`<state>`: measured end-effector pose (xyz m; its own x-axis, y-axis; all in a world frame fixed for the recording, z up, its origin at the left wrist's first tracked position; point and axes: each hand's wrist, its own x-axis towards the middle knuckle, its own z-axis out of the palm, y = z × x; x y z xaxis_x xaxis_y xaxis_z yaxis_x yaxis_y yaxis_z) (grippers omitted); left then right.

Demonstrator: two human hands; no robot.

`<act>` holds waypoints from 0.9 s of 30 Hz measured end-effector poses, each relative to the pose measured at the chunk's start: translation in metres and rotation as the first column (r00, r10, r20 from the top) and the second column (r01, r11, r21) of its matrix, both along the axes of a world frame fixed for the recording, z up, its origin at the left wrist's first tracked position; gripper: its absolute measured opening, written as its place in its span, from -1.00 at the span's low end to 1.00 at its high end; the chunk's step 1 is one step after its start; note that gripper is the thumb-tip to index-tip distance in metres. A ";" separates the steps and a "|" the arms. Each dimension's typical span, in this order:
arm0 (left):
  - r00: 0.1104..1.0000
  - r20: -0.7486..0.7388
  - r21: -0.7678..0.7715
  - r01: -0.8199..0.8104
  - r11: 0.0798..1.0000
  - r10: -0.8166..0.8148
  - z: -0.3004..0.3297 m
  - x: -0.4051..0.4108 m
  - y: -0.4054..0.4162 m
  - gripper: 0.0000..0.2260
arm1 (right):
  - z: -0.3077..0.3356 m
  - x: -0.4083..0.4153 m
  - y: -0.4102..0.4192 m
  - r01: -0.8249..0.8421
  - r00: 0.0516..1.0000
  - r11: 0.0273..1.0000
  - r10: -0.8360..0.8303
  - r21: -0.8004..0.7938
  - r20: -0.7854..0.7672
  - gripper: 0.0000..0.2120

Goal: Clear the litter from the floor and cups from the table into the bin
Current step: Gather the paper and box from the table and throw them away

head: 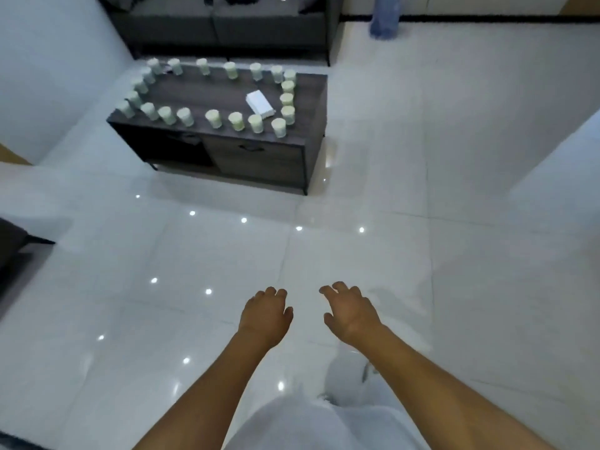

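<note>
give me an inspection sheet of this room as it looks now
surface: dark wood table, top ringed by cups; glossy pale tiled floor
job's things: cups stand upright round the table edge; no bin or floor litter seen
clutter: white box on the table, near its right end
hands: left hand and right hand both empty, fingers relaxed, held over the floor
cables: nothing seen for certain
surroundings: dark sofa behind the table; blue water bottle by the far wall
</note>
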<state>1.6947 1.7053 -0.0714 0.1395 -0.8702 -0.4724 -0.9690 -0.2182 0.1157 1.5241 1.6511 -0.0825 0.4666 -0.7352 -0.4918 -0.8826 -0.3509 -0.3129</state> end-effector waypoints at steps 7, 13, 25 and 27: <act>0.968 -0.042 0.007 -0.246 0.969 0.246 -0.003 0.096 -0.028 -0.62 | 0.001 0.116 -0.073 -0.261 0.964 0.965 0.262 0.025 -0.048 -0.49; 0.937 -0.017 0.041 -0.348 0.937 0.349 -0.001 0.179 -0.109 -0.62 | 0.002 0.212 -0.174 -0.356 0.932 0.934 0.357 0.040 -0.052 -0.50; 0.835 -0.085 -0.013 -0.547 0.837 0.544 0.009 0.371 -0.245 -0.63 | 0.020 0.423 -0.332 -0.473 0.877 0.881 0.472 0.010 -0.086 -0.49; 0.825 -0.089 -0.018 -0.561 0.827 0.558 0.003 0.417 -0.261 -0.63 | 0.014 0.470 -0.349 -0.474 0.877 0.881 0.473 0.011 -0.090 -0.49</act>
<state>2.1119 1.4446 -0.0684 0.5736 -0.6727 -0.4674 -0.6699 -0.7136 0.2050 1.9943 1.3018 -0.0680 0.7157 -0.4432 -0.5398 -0.6338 -0.7368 -0.2354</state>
